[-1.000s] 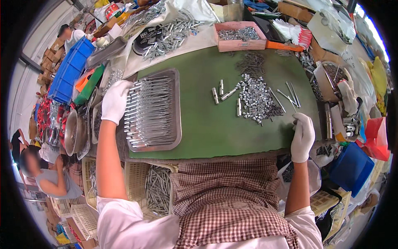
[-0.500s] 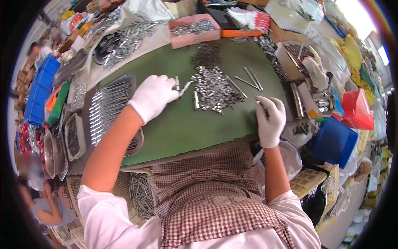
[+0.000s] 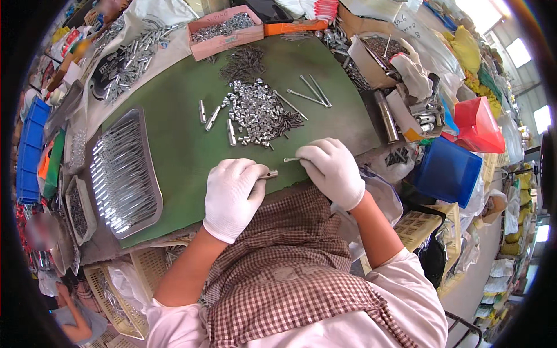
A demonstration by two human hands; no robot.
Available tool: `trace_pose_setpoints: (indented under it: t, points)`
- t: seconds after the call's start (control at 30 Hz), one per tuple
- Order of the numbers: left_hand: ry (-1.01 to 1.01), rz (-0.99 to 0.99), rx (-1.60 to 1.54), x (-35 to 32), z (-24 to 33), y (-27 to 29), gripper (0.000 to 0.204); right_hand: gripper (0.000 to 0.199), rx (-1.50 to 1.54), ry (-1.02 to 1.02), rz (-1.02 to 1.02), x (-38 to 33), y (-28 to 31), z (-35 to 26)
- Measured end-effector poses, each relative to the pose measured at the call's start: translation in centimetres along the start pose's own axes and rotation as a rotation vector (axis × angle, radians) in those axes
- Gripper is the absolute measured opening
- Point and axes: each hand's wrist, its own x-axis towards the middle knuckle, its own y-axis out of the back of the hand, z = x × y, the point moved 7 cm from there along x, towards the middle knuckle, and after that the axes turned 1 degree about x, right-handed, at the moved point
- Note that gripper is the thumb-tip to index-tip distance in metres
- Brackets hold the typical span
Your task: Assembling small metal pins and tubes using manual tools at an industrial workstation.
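Near the front edge of the green table mat (image 3: pixel 180 95), my left hand (image 3: pixel 231 200), in a white glove, pinches a short metal tube (image 3: pixel 271 174) with a hole in its side. My right hand (image 3: pixel 332 171), also gloved, is closed on a small metal piece (image 3: pixel 291 159) whose tip points toward the tube, a gap apart. Beyond both hands lies a heap of small shiny metal parts (image 3: pixel 249 107), with dark screws (image 3: pixel 292 120) along its right side. Three loose metal tubes (image 3: pixel 231 133) lie at its left. Several thin metal rods (image 3: pixel 307 97) rest to its right.
A grey tray (image 3: pixel 152 180) of long metal rods in rows stands on the left. Behind the heap are dark pins (image 3: pixel 242 62) and a pink box (image 3: pixel 200 49) of metal parts. A blue bin (image 3: pixel 447 174), a red bin (image 3: pixel 478 127) and an open carton (image 3: pixel 371 66) crowd the right.
Both hands have drawn in toward each other near the front edge. My left hand came back from the loose tubes with one. The view has shifted, moving the table contents leftward.
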Motion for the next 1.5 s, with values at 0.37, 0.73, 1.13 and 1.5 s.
trace_pose_setpoints:
  t: [0.37, 0.73, 1.13, 1.5]
  points:
    - [0.099, 0.084, 0.035, -0.6, 0.9, -0.5, 0.018, 0.024, -0.06, 0.038, -0.037, 0.0, -0.5, -1.4]
    - [0.107, 0.102, 0.047, -0.5, 0.7, -0.5, 0.015, 0.018, -0.034, 0.042, 0.026, 0.9, -0.7, -1.5]
    - [0.115, 0.099, 0.023, -1.0, 1.1, -0.4, 0.014, 0.006, -0.192, -0.302, 0.12, 2.7, -2.2, 1.3]
    - [0.112, 0.061, 0.019, 0.1, 0.1, -0.6, 0.013, 0.024, 0.12, -0.028, -0.111, 2.6, -1.5, -2.9]
